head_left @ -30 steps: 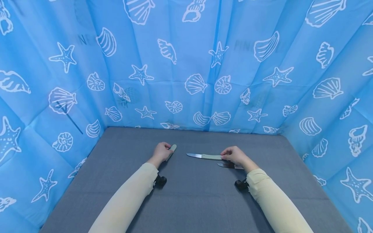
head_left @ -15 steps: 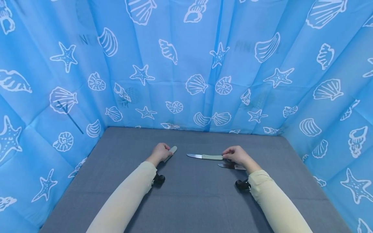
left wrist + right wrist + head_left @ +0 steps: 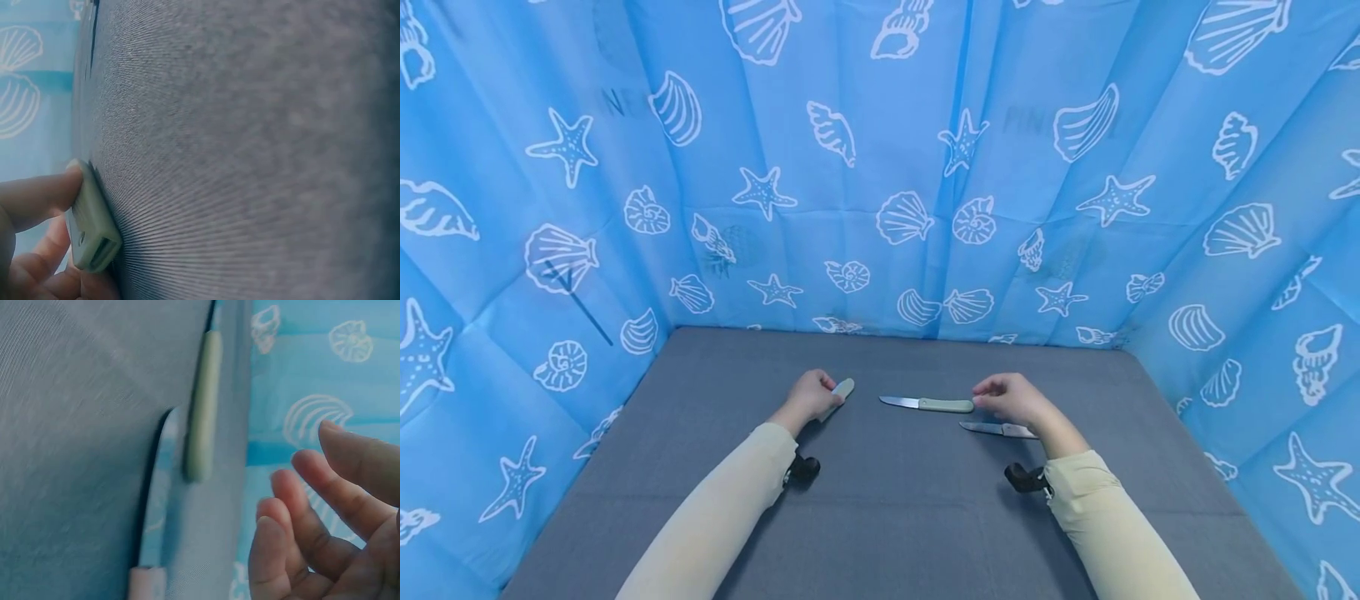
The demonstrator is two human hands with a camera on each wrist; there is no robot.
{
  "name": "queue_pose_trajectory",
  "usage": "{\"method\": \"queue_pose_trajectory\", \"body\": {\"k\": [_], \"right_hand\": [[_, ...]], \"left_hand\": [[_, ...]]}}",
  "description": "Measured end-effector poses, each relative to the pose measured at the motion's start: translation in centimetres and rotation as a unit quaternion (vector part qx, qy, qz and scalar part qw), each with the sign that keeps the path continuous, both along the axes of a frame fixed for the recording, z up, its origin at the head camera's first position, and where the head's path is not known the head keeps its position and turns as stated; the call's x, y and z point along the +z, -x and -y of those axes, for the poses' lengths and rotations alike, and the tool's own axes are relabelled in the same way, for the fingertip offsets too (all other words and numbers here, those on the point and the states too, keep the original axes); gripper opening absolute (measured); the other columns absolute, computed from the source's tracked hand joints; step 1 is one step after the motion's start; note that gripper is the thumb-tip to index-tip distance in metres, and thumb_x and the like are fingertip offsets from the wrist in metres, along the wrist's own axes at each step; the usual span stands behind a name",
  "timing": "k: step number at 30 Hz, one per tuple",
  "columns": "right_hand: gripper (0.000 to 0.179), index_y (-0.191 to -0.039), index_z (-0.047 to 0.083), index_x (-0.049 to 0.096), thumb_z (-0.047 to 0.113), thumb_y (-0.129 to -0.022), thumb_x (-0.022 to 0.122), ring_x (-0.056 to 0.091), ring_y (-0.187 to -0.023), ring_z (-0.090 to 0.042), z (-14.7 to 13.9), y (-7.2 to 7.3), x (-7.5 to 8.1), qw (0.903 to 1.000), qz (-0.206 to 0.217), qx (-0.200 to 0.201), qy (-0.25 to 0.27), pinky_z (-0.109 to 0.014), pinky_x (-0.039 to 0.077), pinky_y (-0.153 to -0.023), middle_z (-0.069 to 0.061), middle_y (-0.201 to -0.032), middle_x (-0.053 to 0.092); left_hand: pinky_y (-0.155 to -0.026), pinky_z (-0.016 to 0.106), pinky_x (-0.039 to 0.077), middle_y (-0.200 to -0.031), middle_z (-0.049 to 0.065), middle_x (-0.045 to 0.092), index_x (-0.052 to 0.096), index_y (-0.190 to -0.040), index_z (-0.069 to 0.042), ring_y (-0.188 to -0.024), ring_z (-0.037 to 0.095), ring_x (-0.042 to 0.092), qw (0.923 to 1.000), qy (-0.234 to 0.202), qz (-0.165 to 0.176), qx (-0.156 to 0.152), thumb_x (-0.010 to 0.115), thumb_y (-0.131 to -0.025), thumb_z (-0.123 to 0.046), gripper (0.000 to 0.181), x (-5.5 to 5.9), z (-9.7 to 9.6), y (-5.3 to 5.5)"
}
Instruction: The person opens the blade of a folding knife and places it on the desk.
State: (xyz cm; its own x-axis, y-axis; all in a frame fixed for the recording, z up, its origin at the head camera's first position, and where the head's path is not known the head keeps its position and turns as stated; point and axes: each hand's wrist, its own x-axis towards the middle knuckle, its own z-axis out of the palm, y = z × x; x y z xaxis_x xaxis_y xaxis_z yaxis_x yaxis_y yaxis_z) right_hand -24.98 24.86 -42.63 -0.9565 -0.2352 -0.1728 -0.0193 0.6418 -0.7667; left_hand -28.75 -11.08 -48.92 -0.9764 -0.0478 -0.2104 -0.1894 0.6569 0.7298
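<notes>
My left hand (image 3: 809, 395) pinches a pale green knife sheath (image 3: 844, 388) low over the grey cloth. In the left wrist view the slot in the end of the sheath (image 3: 95, 228) shows, with the thumb on one side and fingers on the other. To its right lies a knife with a pale green handle (image 3: 946, 406), blade pointing left. My right hand (image 3: 1011, 398) hovers by that handle's end, fingers loosely bent; in the right wrist view it holds nothing and stands apart from the handle. A second knife (image 3: 985, 427), with a pale pinkish handle, lies partly below the right hand.
Grey cloth (image 3: 880, 533) covers the table, with a faint crease across it. Blue curtains (image 3: 865, 183) printed with white shells and starfish enclose the back and both sides. A black wrist camera (image 3: 1022, 477) is strapped below the right hand, another (image 3: 805, 469) below the left.
My right hand has let go of the green-handled knife and drawn slightly right. My left hand has shifted slightly left and nearer, still holding the sheath. More of the second knife's handle shows.
</notes>
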Motion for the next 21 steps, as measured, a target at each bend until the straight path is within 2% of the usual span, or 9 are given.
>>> {"method": "queue_pose_trajectory", "body": {"k": [7, 13, 21], "right_hand": [[0.027, -0.119, -0.004, 0.066, 0.014, -0.098, 0.064, 0.064, -0.103, -0.033, 1.1, -1.3, 1.6, 0.9999, -0.006, 0.009, -0.001, -0.049, 0.056, -0.087, -0.016, -0.110, 0.068], [0.029, -0.120, 0.000, 0.068, 0.019, -0.098, 0.066, 0.063, -0.102, -0.029, 2.5, -2.2, 2.4, 0.9984, -0.050, 0.020, -0.016, -0.044, 0.055, -0.083, -0.013, -0.112, 0.068], [0.027, -0.118, 0.001, 0.069, 0.019, -0.098, 0.067, 0.064, -0.099, -0.027, 4.2, -2.8, 2.5, 0.9946, -0.102, 0.011, 0.020, -0.040, 0.055, -0.080, -0.012, -0.110, 0.069]], "left_hand": [[-0.073, 0.039, 0.049, -0.100, 0.009, 0.064, 0.068, -0.101, -0.007, -0.086, 0.024, 0.058, 0.9999, -0.008, -0.009, -0.003, 0.074, -0.092, -0.019, 0.016, -0.2, 0.2, -0.4], [-0.074, 0.038, 0.050, -0.097, 0.007, 0.067, 0.070, -0.100, -0.008, -0.085, 0.022, 0.061, 0.9992, -0.029, -0.026, -0.005, 0.075, -0.091, -0.018, 0.014, -0.2, 0.1, -1.3], [-0.067, 0.034, 0.049, -0.090, 0.002, 0.068, 0.071, -0.099, -0.009, -0.078, 0.018, 0.061, 0.9947, -0.064, -0.076, -0.026, 0.075, -0.091, -0.017, 0.011, -0.5, -1.2, -3.0]]}}
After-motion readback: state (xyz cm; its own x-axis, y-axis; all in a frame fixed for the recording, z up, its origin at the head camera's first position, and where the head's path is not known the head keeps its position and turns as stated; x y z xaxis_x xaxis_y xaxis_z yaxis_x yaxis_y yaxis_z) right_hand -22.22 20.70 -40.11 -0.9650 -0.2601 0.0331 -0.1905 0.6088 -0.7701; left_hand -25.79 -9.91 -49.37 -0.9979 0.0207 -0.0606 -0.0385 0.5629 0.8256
